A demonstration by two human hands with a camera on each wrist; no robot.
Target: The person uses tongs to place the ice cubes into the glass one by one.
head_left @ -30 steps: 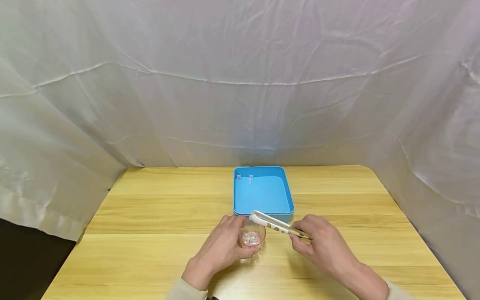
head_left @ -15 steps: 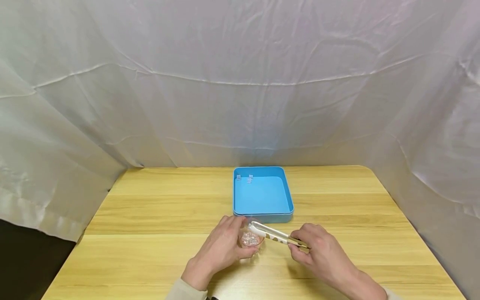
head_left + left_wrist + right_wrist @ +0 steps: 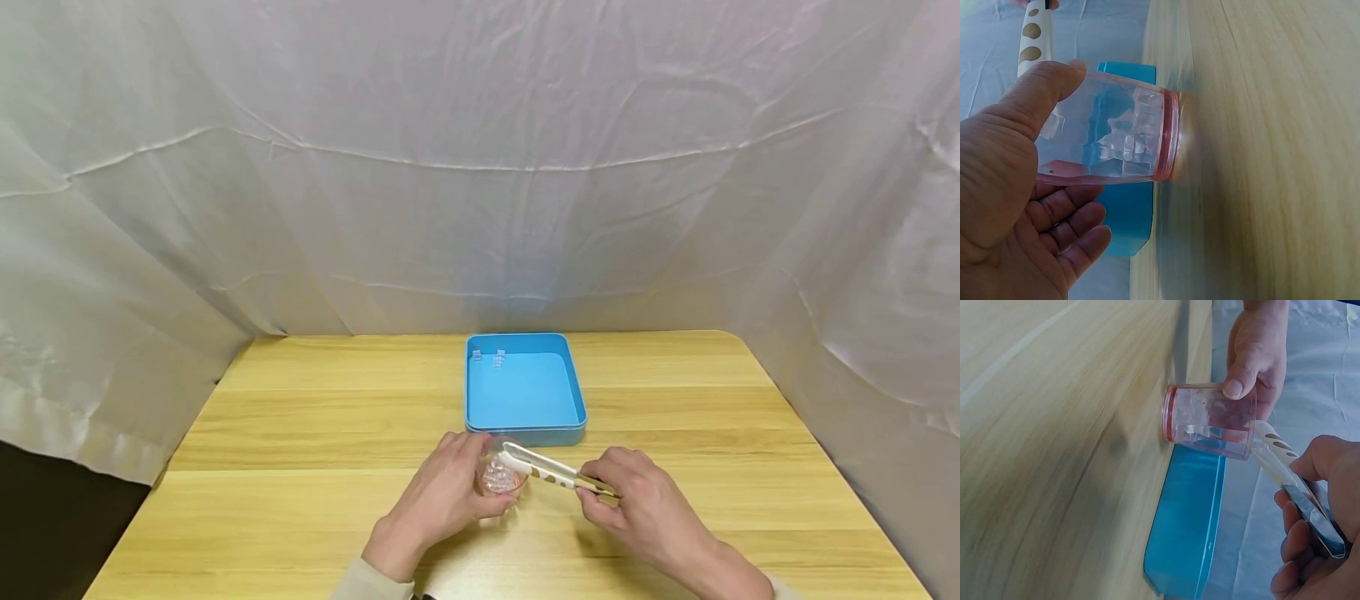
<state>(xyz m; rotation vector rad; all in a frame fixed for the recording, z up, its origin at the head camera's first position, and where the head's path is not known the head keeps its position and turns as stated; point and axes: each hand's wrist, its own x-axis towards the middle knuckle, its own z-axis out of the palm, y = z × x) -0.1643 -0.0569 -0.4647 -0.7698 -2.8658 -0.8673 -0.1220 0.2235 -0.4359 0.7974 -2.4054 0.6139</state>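
Observation:
My left hand [image 3: 438, 504] grips a clear, pink-tinted cup [image 3: 1232, 437], thumb on one side and fingers around the other. Several clear cubes [image 3: 1129, 147], like ice cubes, lie in the bottom of the cup, which stands upright on the table. In the left wrist view another clear cube [image 3: 1054, 125] shows higher up, near the cup's mouth. My right hand [image 3: 648, 500] holds a pair of tongs [image 3: 551, 474] with white, brown-spotted arms. Their tips reach just inside the cup's rim, sloping down to the left.
Behind the cup stands a shallow blue tray [image 3: 573, 392] with a few clear cubes [image 3: 498, 358] in its far left corner. Wood-grain table [image 3: 315, 433] spreads to both sides. Pale grey cloth [image 3: 480, 208] hangs around the back and sides.
The tongs have dropped from above the cup's far rim into its mouth, my right hand lowering slightly with them. My left hand has stayed on the cup.

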